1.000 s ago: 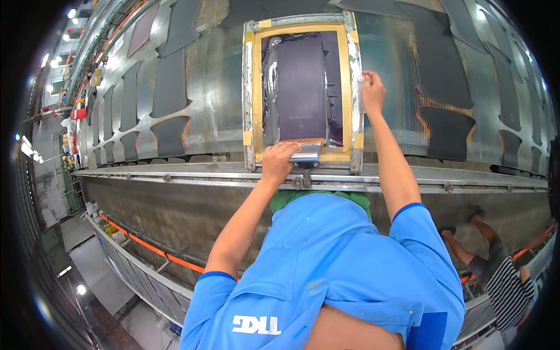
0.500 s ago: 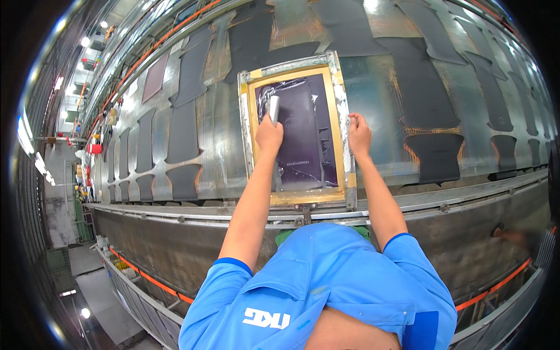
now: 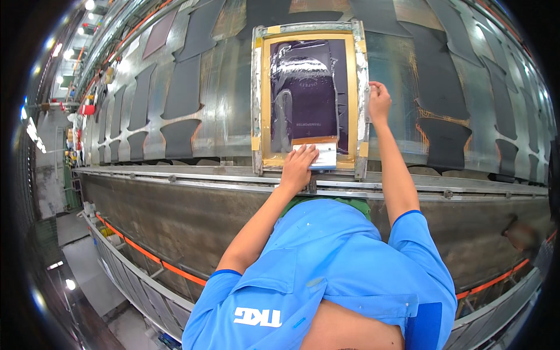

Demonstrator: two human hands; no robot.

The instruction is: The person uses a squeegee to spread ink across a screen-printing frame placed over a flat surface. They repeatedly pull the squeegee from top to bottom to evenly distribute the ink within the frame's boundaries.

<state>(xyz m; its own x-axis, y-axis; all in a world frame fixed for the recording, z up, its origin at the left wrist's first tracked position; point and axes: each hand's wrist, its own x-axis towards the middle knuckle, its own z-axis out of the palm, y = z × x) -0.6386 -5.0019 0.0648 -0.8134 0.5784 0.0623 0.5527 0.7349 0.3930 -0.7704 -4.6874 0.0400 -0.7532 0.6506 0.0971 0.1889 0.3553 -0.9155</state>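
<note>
A screen-printing frame (image 3: 257, 116) with a yellow-taped inner border lies over the long metal table, its dark purple mesh (image 3: 312, 108) glossy and wet-looking. My left hand (image 3: 298, 168) is closed on a squeegee (image 3: 326, 155), a pale metal bar with an orange-brown edge. The squeegee lies crosswise at the near end of the mesh, and my fingers cover its left part. My right hand (image 3: 379, 102) has its fingers curled together at the right rail of the frame, gripping its edge. A pale streak of wet material runs along the left part of the mesh.
Dark grey cut sheets (image 3: 440, 70) lie in rows on the metal table (image 3: 388, 140) on both sides of the frame. A metal rail (image 3: 227, 179) runs along the near table edge. Behind me is a railing with an orange strip (image 3: 153, 256).
My left hand has brought the squeegee from the upper left of the mesh to its near end, turning it crosswise. My right hand stays at the right rail. The view has shifted.
</note>
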